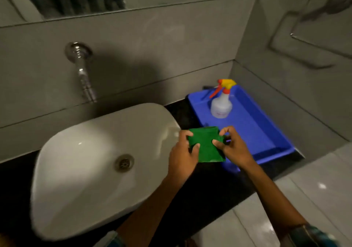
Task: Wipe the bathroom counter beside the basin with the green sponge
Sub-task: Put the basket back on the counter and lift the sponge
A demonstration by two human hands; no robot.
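left hand [183,152] and right hand [231,147] each pinch an edge of the green sponge [206,145], grip above the dark tabletop [215,189] between basin [91,170] and blue tray [266,132], probably squaring it before wiping.

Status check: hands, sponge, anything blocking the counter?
Left hand and right hand both grip the green sponge, held above the black counter. Not wiping yet. Blue tray with spray bottle occupies the right side.

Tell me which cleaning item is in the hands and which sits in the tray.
The green sponge is pinched between the left hand and right hand. The spray bottle stands upright, untouched, in the blue tray.
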